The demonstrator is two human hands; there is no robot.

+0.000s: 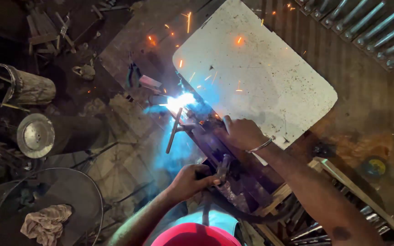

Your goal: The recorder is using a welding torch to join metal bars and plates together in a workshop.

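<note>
Left hand (192,181) closed around electrode holder (222,169). Right hand (241,133) pressed flat, fingers extended, on steel workpiece (206,136) beside white sheet (256,73). Arc (178,102) struck at workpiece end, near metal rod (174,130). Risk judged: bare skin burned by sparks; joint shifted if pressure eased.

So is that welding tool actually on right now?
On. A bright white-blue arc burns at the metal workpiece, orange sparks fly, and bluish smoke drifts below. The left hand grips the electrode holder.
</note>
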